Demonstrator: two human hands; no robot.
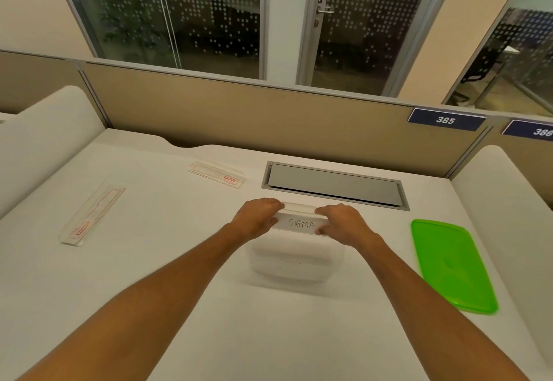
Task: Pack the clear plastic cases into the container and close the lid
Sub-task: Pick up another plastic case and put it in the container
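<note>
A: What do the hands have, in the head view?

B: At frame centre, the left hand [259, 216] and right hand [341, 222] each pinch one end of a clear case marked SIGMA [300, 221], fingers curled narrow round it. It hangs level over the far edge of the container [294, 264], a pale translucent tub just below the hands. Whether case and rim touch, I cannot tell.

A: The other cases?

B: Two lie flat on the white desk [179, 261]. A long case [91, 214] sits at the left, slanting; a second case [217, 174] lies at upper centre-left. Both are well apart from the tub.

A: The lid?

B: The green lid [452, 265] lies flat at the right, off the tub.

A: Anything in the way?

B: The forearms cross the lower frame and hide desk beneath them. A grey cable hatch [335, 184] is set into the desk just behind the hands, with a beige partition [254, 111] behind it bearing a 385 plate [446, 119].
</note>
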